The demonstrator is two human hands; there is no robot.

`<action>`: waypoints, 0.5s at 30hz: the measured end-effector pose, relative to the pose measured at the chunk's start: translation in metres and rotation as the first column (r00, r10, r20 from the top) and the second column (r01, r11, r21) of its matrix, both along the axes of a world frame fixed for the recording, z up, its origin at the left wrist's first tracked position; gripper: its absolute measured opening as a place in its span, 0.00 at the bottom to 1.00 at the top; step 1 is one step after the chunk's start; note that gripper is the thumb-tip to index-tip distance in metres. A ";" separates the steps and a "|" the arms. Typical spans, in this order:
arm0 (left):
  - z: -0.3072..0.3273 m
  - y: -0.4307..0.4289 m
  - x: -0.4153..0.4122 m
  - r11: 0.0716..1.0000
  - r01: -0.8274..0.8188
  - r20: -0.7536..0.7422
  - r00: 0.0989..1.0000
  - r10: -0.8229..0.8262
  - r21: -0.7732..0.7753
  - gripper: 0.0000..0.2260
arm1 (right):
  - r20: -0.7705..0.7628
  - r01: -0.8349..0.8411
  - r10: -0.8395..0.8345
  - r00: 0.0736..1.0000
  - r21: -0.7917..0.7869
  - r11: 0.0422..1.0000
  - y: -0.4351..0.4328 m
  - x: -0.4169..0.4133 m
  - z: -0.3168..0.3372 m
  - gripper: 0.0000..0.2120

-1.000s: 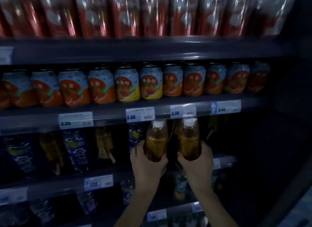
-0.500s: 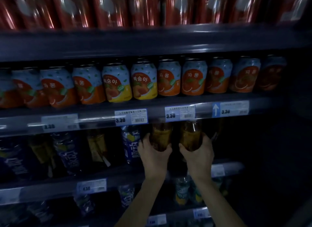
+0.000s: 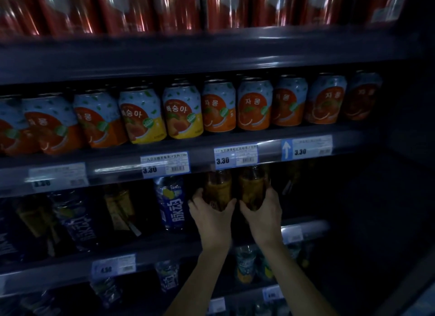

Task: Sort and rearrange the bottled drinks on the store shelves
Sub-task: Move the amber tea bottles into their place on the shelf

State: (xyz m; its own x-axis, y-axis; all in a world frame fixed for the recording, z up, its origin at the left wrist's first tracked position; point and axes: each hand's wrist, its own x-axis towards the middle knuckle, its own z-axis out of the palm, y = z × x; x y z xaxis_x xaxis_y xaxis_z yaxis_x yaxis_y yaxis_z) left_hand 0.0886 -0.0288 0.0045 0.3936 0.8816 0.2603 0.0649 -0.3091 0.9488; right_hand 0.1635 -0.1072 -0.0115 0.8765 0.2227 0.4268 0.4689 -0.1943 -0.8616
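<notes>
Two amber drink bottles stand side by side inside the dark third shelf, their caps hidden behind the price rail above. My left hand [image 3: 210, 215] is shut around the left amber bottle [image 3: 216, 188]. My right hand [image 3: 262, 213] is shut around the right amber bottle [image 3: 251, 187]. Both bottles are upright and nearly touch. A blue-labelled bottle [image 3: 171, 204] stands just left of my left hand.
Fruit-drink cans [image 3: 219, 106] line the shelf above, behind a rail with price tags [image 3: 235, 157]. Red cartons [image 3: 164, 7] fill the top shelf. More amber and blue bottles [image 3: 77, 221] stand to the left; the shelf space right of my hands is dark. Lower shelves hold small bottles [image 3: 246, 264].
Both hands have pushed the two amber bottles up and back into the shelf; their white caps, visible a second ago, are now hidden behind the price rail. The view shifted left.
</notes>
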 end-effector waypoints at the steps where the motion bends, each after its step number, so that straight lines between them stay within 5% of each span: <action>1: -0.001 0.001 -0.002 1.000 0.013 -0.003 1.000 -0.013 0.003 0.40 | -0.001 -0.005 0.005 1.000 -0.005 1.000 -0.001 0.000 -0.001 0.30; 6: -0.014 0.007 -0.020 0.994 0.106 -0.084 0.991 -0.103 0.035 0.43 | -0.023 0.007 -0.007 1.000 -0.007 1.000 -0.002 -0.007 -0.006 0.37; 15: -0.026 0.017 -0.028 0.986 0.156 -0.194 0.971 -0.141 0.064 0.33 | -0.125 -0.160 0.154 0.980 -0.041 0.986 -0.024 0.011 -0.003 0.25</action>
